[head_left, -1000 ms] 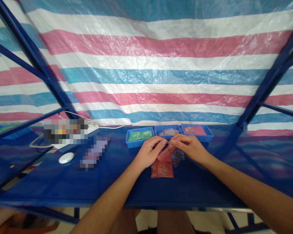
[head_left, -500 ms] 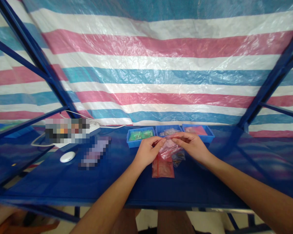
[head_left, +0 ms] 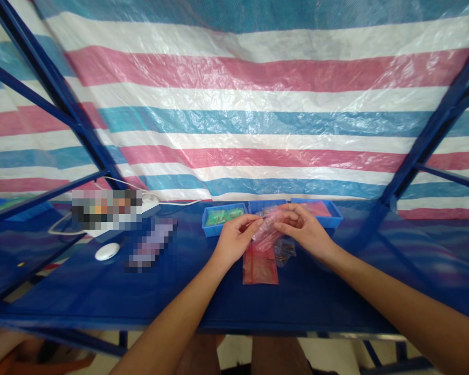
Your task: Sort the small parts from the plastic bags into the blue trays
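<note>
While pinched at its upper edge between both hands, looks thin and limp: a small pink-tinted clear bag (head_left: 266, 234), held just above the bench (head_left: 101, 297) in front of the middle blue tray (head_left: 254, 207). Left hand (head_left: 233, 242) closed on the bag's left top corner with thumb and forefinger; right hand (head_left: 303, 229) closed on the right top corner the same way, other fingers loosely curled. Probably near weightless, soft, crinkly and somewhat slick, so best gripped along the mouth edge with pinches close to the corners, not around the slack body. Not fragile as such, though likely to stretch or tear if pulled hard. Wrinkled and see-through, sagging below the fingers; contents, if any, too small to tell. Directly beneath, flat on the bench: a red-tinted bag (head_left: 260, 270), and just beside its upper right a clear bag with small dark parts (head_left: 286, 251). Behind, in a row with the middle one: a tray with green pieces (head_left: 222, 216) on the left, a tray with reddish bags (head_left: 318, 208) on the right. Off to the left, well apart: a white rounded object (head_left: 107, 251). Beyond everything, a striped tarp (head_left: 234, 104) hung on a blue frame (head_left: 49, 78).
</note>
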Tool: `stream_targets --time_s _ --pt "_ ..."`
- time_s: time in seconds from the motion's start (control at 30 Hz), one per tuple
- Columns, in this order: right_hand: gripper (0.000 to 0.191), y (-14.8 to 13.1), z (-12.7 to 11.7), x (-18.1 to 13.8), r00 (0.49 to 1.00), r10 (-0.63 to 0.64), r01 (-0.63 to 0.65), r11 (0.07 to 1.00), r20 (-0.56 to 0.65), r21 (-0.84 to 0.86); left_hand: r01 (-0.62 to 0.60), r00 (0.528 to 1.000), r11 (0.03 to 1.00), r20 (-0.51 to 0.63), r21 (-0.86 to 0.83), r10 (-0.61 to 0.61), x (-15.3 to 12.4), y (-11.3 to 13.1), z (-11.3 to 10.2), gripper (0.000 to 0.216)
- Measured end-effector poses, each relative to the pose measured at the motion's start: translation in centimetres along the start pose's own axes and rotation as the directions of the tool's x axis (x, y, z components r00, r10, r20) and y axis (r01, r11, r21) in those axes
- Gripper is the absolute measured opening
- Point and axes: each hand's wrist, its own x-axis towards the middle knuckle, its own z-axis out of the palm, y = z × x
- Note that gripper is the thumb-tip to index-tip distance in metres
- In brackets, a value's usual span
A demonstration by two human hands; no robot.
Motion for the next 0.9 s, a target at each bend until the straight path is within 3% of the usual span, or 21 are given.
stream_targets --time_s 0.13,0.3,0.47,0.57,0.7,0.9 --pt "0.054 0.0 -0.2 0.0 1.0 -0.009 0.009 1.0 -0.016 -0.019 -0.001 1.0 1.0 0.004 0.03 0.001 0.0 0.1 0.0 0.034" --pt "0.037 0.7 -0.7 0.2 1.0 0.013 -0.011 0.997 0.022 -0.077 -0.003 1.0 1.0 0.028 0.013 0.003 -0.1 0.4 0.0 0.033" --pt "0.035 1.4 -1.4 0.6 0.996 -0.009 0.009 1.0 -0.085 -0.001 0.036 0.994 0.997 0.102 -0.064 -0.03 -0.1 -0.1 0.1 0.04" --pt "0.035 1.3 -1.7 0.7 0.993 -0.018 0.017 1.0 -0.12 -0.01 0.068 0.995 0.988 0.088 -0.139 -0.056 0.0 -0.6 0.2 0.039" --pt "0.035 0.4 -1.0 0.3 0.999 0.022 -0.023 1.0 -0.044 -0.022 0.079 0.996 0.941 0.001 -0.329 -0.084 0.3 -0.6 0.5 0.047" --pt "0.032 -0.2 0.1 -0.4 0.997 0.066 -0.064 0.997 0.039 -0.052 0.123 0.992 0.905 0.081 -0.406 -0.099 0.0 0.2 0.7 0.054"
